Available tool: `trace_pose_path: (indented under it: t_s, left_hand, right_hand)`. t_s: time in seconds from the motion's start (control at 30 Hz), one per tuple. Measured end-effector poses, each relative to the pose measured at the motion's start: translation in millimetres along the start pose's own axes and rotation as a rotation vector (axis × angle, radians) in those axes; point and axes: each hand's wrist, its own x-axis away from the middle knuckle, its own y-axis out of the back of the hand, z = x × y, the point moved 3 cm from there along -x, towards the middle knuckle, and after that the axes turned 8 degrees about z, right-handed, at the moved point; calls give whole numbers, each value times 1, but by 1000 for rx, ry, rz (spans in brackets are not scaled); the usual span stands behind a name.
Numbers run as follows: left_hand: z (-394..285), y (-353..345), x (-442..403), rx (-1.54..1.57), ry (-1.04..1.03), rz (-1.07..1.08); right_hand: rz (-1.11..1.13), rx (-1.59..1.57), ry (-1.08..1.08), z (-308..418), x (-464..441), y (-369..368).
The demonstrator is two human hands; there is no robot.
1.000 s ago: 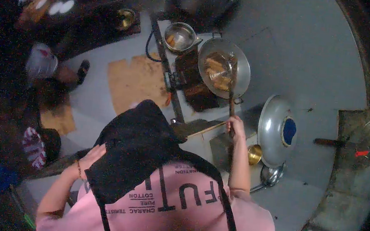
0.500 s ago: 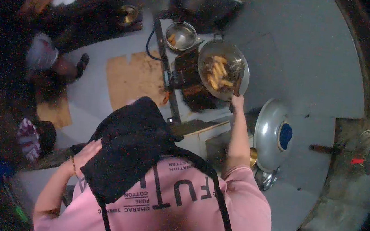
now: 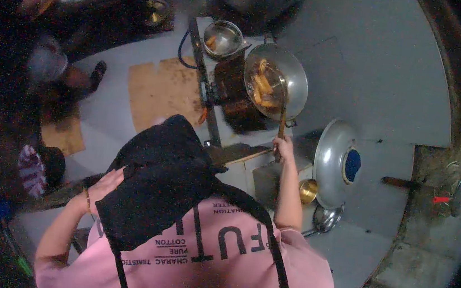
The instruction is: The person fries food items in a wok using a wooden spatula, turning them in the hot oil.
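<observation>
The right hand wraps the utensil near its handle's end, best for leverage; its head is in the wok. It looks stiff, fairly light; the fried pieces seem breakable. The left hand lies flat against the apron.

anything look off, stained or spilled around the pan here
The tan sheet, likely cardboard, on the floor looks odd: dark blotches mark it, though their cause can't be told. No spill is plain around the pan, but the dim picture could hide small splashes.
</observation>
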Motion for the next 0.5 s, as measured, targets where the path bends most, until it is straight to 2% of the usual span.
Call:
trace_pose_path:
  t_s: [0.07, 0.13, 0.27, 0.33, 0.37, 0.4, 0.43, 0.47, 0.5]
  left_hand:
    - [-43, 23, -5, -204, -32, -32]
    - [-40, 20, -5, -199, -48, -36]
    - [-16, 12, -11, -151, -75, -31]
    - [-6, 11, -18, -157, -96, -20]
    - [4, 8, -22, -159, -107, -6]
    - [14, 4, -25, -160, -118, 9]
    - [10, 4, -23, -148, -175, 53]
    - [-9, 8, -31, -189, -45, 57]
    - [-15, 10, -37, -187, -56, 36]
  right_hand:
    - [7, 16, 6, 5, 13, -3]
    - [16, -88, -20, 13, 31, -7]
    - [-31, 28, 77, 3, 39, 7]
    - [7, -30, 39, -20, 28, 17]
    - [-78, -188, -31, 8, 55, 3]
    - [27, -233, -78, 6, 55, 7]
    - [10, -279, -83, 9, 57, 9]
    - [88, -291, -92, -8, 42, 22]
    - [10, -310, -104, -7, 39, 20]
